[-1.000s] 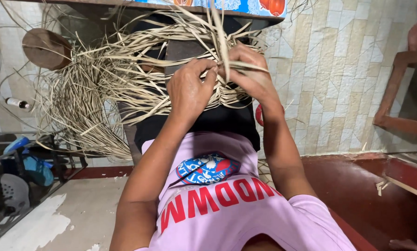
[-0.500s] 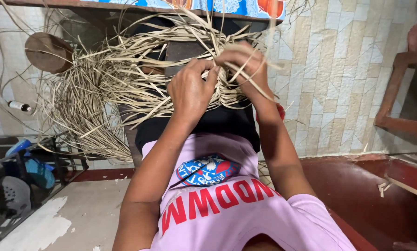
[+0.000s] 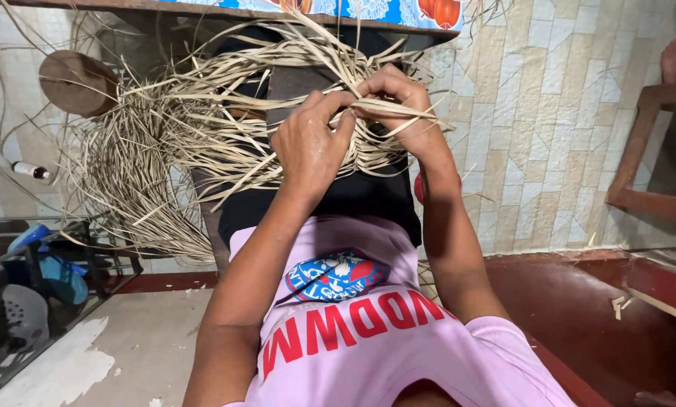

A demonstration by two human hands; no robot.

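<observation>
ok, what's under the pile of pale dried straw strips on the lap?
Under the pile of pale dried straw strips: black shorts and a dark flat board. Left hand and right hand pinch strips on top. What the board rests on is covered.

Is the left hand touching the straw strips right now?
Touching. The head view shows the left hand with fingertips pinching the pale straw strips, meeting the right hand.
</observation>
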